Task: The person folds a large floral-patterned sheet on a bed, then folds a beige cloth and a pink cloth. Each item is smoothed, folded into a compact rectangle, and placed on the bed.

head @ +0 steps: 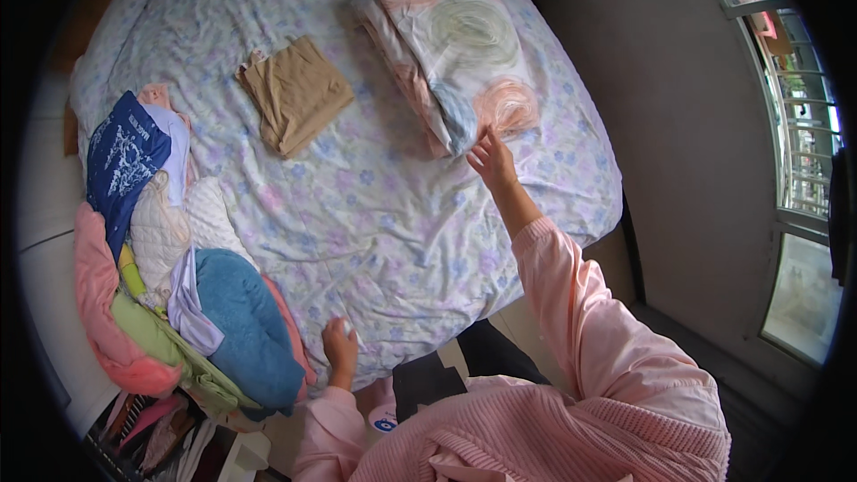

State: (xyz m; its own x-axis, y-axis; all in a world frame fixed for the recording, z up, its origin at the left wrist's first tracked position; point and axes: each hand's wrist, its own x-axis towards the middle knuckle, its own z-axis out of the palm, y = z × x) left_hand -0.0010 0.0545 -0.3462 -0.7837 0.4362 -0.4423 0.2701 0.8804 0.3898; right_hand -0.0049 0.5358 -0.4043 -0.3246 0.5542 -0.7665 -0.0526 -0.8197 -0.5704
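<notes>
My right hand [494, 159] reaches out to the near edge of a folded white cloth with orange, green and blue swirls [462, 47]. Its fingertips touch that edge and the fingers are apart. The bundle lies in several layers at the far right of the bed. My left hand [340, 350] rests at the bed's near edge with its fingers curled. Something small and white shows at its fingertips, too unclear to name. Left of the swirl-patterned bundle lies a folded tan cloth [298, 97].
A flowered sheet [402, 227] covers the bed. Along its left side is a heap with a navy printed cloth [127, 154], a white quilted piece [159, 234], a blue plush cloth [244, 328] and a pink one [100, 294]. An open drawer of clothes [154, 428] is below. A window [803, 114] stands right.
</notes>
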